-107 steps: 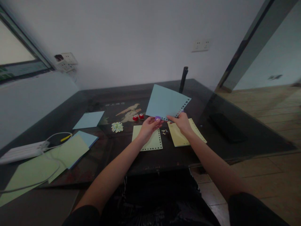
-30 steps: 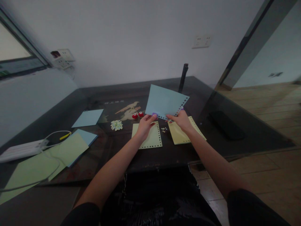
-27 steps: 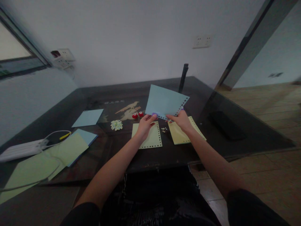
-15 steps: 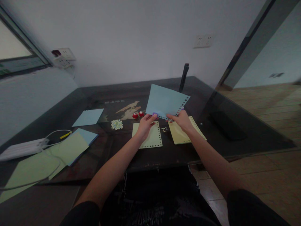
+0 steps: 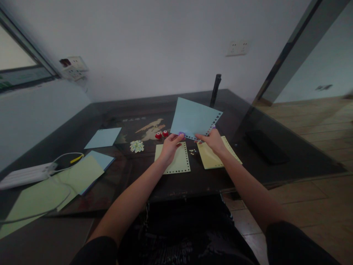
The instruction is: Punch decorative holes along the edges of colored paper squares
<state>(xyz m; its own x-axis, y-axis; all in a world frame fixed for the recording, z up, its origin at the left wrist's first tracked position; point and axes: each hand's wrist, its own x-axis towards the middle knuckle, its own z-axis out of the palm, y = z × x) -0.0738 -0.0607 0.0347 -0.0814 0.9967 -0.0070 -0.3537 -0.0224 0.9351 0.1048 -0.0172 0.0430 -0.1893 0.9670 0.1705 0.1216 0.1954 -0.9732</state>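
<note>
A light blue sheet of paper [image 5: 193, 117] is held tilted above the table, with punched shapes along its right and lower edges. At its lower left edge my left hand [image 5: 170, 146] is closed, the thumb on a small purple paper punch [image 5: 181, 134]. My right hand [image 5: 213, 141] pinches the sheet near its lower right corner; a bit of purple shows beside it, too small to name. Under my left hand lies a pale green sheet [image 5: 178, 163] with punched edges. Yellow punched sheets [image 5: 211, 156] are below my right hand, and small paper cut-outs [image 5: 192, 151] lie between.
Two red punches [image 5: 161, 135] and a pile of paper cut-outs [image 5: 137, 146] sit left of my hands. Farther left are a blue sheet [image 5: 104, 137], green sheets [image 5: 85, 172] and a white power strip [image 5: 27, 175] with a cable. A black flat object [image 5: 266, 147] lies right.
Almost nothing differs. The blue sheet and both hands hold nearly the same position, with only a very slight shift of the view.
</note>
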